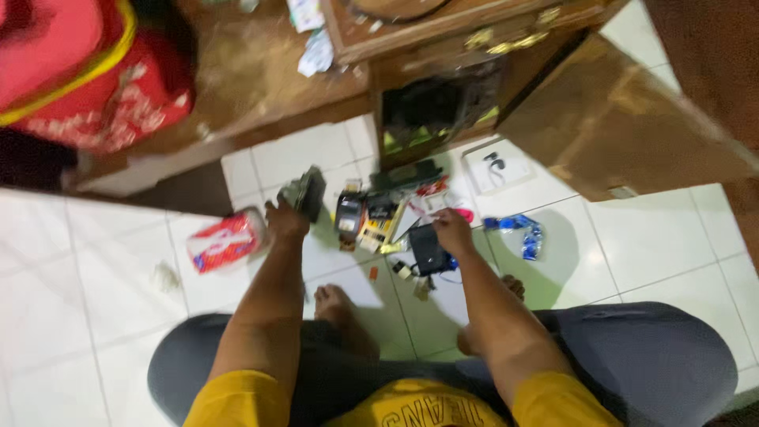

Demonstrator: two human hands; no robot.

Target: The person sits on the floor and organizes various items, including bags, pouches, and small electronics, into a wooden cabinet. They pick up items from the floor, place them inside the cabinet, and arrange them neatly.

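Mostly the head view is blurred, so many small things on the white tiled floor [118,261] are hard to make out. The person sits on the floor with bare feet between the knees, and both arms reach forward to a heap of small objects before an open wooden cabinet [474,55]. The inside of the cabinet is dark and its content cannot be told; its door [617,126] stands open to the right and is cut by the frame edge.

The left hand [285,220] is closed around a dark greenish boxy object [305,192], which sticks up above the fingers; what kind of object it is I cannot tell. Just beside this hand, on its left, a red and white packet [225,241] lies on the tiles, close to the wrist but whether touching is not clear.

The right hand [452,229] is bent downward with fingers pressed together over a flat black case [428,249]; it seems to touch the upper edge, but a real pinch is not visible. Between the two hands lie a yellow and black packet [379,225] and other mixed items. To the right of the right hand, apart from it, lies a blue wrapper [522,233], and further back a white square pad [498,168].
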